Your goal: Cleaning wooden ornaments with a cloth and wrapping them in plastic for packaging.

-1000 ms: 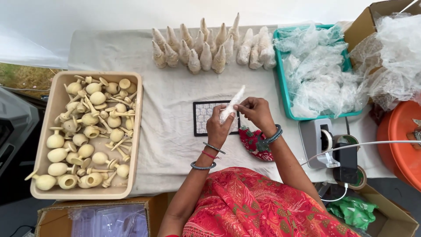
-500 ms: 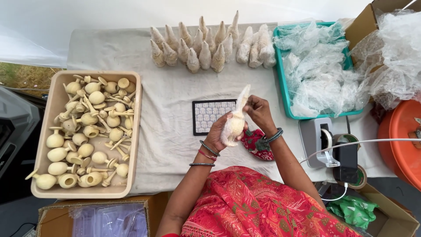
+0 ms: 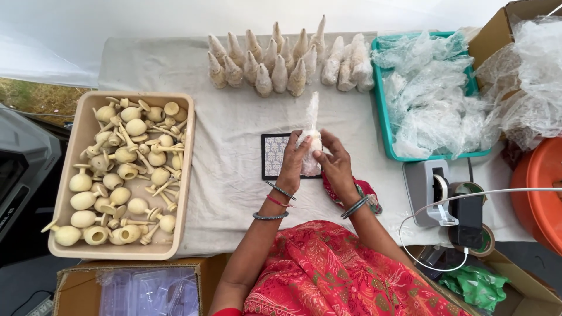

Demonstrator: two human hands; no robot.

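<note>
Hands meet at the near centre of the cloth-covered table (image 3: 234, 152). Left hand (image 3: 293, 164) and right hand (image 3: 335, 167) are both closed around one wrapped piece (image 3: 310, 140), a pale bulb in clear film. The bulb sits between the two palms, left fingers pressed on its left side, right fingers on its right. Its twisted film tail stands upright above the fingertips, pointing away from the person. Bangles ring both wrists.

Directly under the hands lies a small patterned mat (image 3: 274, 157), partly covered by them. A red cloth scrap (image 3: 366, 193) lies just beside the right wrist, on its near side.

Left of the left hand, well apart, a beige tray (image 3: 76, 234) holds many bare cream-coloured gourd-shaped pieces with stems. Right of the right hand, near, stands a grey tape dispenser (image 3: 436, 196) with a white cable crossing it.

Beyond the hands, a cluster of finished wrapped pieces (image 3: 281, 64) stands upright in rows at the far edge of the table. Beyond and right of the right hand, a teal tray (image 3: 383, 117) is heaped with crumpled clear film. An orange tub (image 3: 541, 193) shows at the far right.
</note>
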